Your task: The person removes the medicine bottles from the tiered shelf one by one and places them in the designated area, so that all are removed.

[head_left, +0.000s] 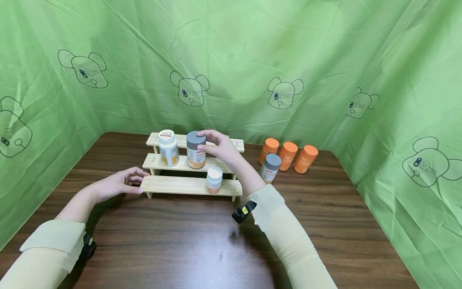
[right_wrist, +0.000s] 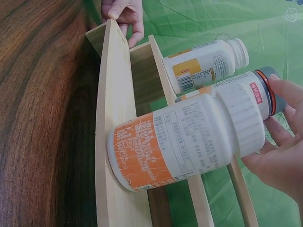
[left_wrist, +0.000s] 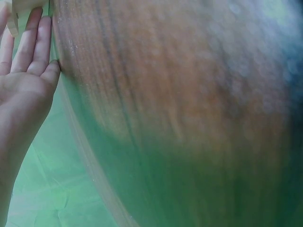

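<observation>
A three-step wooden rack (head_left: pixel 173 185) stands on the table. On its middle step is a white bottle with a grey lid (head_left: pixel 196 154); my right hand (head_left: pixel 221 149) grips it by the lid from the right. Left of it, on the same step, stands a white bottle with a white lid (head_left: pixel 169 150). A smaller white-and-orange bottle (right_wrist: pixel 184 142) stands on the lowest step, near its right end. My left hand (head_left: pixel 117 184) holds the left end of the lowest step between thumb and fingers, its fingers fairly straight in the left wrist view (left_wrist: pixel 28 90).
Right of the rack stand three orange bottles (head_left: pixel 288 156) and another grey-lidded bottle (head_left: pixel 270 168) in front of them. The dark wooden table (head_left: pixel 202 241) is enclosed by green cloth (head_left: pixel 238 48) at the back and sides.
</observation>
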`<act>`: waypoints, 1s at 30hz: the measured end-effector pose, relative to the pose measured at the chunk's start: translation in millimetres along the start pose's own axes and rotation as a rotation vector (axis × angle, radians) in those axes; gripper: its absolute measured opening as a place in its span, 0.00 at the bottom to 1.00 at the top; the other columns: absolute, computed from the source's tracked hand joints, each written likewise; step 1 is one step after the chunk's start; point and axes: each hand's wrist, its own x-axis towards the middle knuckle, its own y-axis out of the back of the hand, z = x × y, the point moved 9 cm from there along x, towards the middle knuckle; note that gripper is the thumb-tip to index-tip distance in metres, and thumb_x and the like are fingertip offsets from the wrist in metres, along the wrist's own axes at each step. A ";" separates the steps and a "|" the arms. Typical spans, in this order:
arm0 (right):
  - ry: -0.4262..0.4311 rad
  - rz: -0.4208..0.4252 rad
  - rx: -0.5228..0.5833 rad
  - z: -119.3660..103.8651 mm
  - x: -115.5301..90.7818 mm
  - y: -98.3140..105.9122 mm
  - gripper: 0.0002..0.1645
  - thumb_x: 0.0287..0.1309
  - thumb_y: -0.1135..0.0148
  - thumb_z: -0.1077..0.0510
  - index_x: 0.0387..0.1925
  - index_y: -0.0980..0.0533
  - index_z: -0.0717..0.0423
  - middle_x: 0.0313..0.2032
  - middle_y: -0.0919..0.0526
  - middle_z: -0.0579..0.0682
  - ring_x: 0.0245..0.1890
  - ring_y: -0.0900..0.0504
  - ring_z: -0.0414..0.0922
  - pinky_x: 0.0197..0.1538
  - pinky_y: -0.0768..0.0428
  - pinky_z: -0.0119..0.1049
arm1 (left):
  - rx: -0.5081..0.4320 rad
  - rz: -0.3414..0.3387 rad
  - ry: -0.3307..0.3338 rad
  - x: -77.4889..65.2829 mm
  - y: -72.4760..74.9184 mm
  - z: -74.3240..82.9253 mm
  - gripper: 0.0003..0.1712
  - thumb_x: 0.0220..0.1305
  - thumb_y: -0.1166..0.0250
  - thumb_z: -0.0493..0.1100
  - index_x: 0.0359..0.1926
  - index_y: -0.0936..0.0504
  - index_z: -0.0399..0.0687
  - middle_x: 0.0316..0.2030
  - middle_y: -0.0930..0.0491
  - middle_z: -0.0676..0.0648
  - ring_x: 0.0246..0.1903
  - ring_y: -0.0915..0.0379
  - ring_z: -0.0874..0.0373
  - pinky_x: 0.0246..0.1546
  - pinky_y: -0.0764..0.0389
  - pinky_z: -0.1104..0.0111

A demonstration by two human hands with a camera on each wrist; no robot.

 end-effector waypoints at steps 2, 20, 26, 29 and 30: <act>0.002 0.004 0.000 0.2 0.4 0.2 0.22 0.54 0.32 0.59 0.52 0.24 0.50 0.52 0.20 0.46 0.59 0.28 0.41 0.62 0.33 0.44 | 0.000 0.000 0.000 0.1 0.1 -0.2 0.33 0.58 0.34 0.39 0.61 0.38 0.38 0.55 0.26 0.34 0.49 0.25 0.63 0.47 0.26 0.73; 0.042 0.023 0.007 -18.4 -3.0 4.7 0.22 0.52 0.31 0.61 0.50 0.23 0.51 0.50 0.19 0.46 0.55 0.25 0.41 0.57 0.27 0.41 | -0.001 0.001 0.008 -0.7 -1.2 -0.2 0.33 0.58 0.34 0.39 0.62 0.38 0.39 0.55 0.26 0.35 0.49 0.25 0.62 0.47 0.27 0.73; 0.051 0.004 0.029 -29.4 -6.4 10.2 0.21 0.53 0.32 0.62 0.50 0.24 0.53 0.50 0.20 0.49 0.53 0.23 0.43 0.54 0.24 0.40 | 0.003 0.001 0.006 -0.5 -0.6 1.3 0.33 0.58 0.34 0.39 0.61 0.38 0.38 0.55 0.26 0.35 0.49 0.25 0.63 0.47 0.27 0.74; 0.036 0.000 0.019 -33.7 -9.1 13.0 0.21 0.53 0.32 0.62 0.51 0.24 0.53 0.51 0.20 0.49 0.54 0.24 0.43 0.53 0.24 0.40 | 0.002 0.001 0.003 -0.4 -0.6 1.0 0.33 0.58 0.33 0.39 0.61 0.38 0.38 0.55 0.26 0.35 0.49 0.25 0.63 0.47 0.27 0.74; 0.032 -0.001 0.012 -35.3 -10.2 13.9 0.21 0.53 0.32 0.61 0.51 0.24 0.53 0.52 0.20 0.48 0.54 0.24 0.43 0.53 0.24 0.40 | 0.001 0.001 0.003 -0.4 -0.8 0.9 0.34 0.58 0.33 0.39 0.61 0.38 0.38 0.55 0.26 0.35 0.49 0.25 0.62 0.47 0.27 0.73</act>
